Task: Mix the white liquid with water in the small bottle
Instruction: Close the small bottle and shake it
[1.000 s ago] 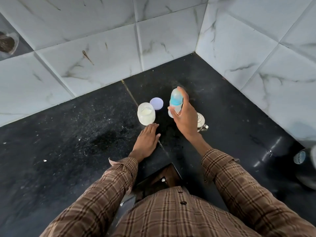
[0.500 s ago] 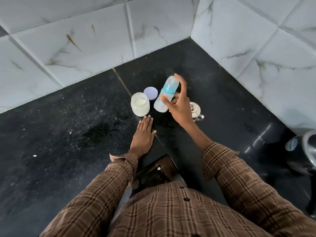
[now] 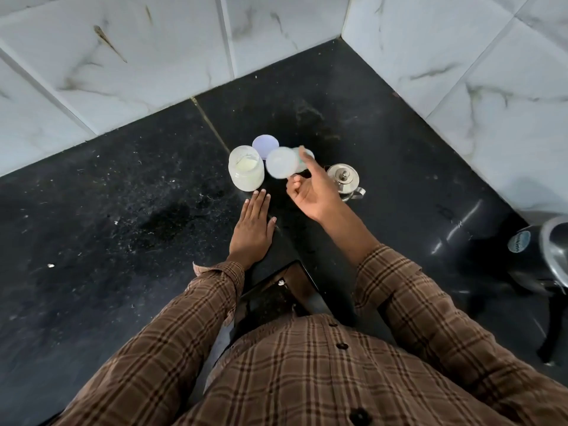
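My right hand (image 3: 310, 192) holds the small bottle (image 3: 284, 164) above the black counter, tipped over so its round base faces me; the bottle is motion-blurred. An open jar of white liquid (image 3: 246, 172) stands just left of it. A pale purple lid (image 3: 265, 145) lies flat behind the jar. My left hand (image 3: 252, 229) rests palm down on the counter, fingers together, fingertips close to the jar's base.
A small steel pot with a lid (image 3: 344, 179) stands right of my right hand. A dark appliance (image 3: 534, 256) sits at the far right edge. White marble tiles (image 3: 153, 63) form the corner walls behind. The black counter (image 3: 107, 210) stretches to the left.
My right hand has swung the bottle from upright to tipped over, base toward me. The camera has tilted slightly. My left hand has stayed flat on the counter.
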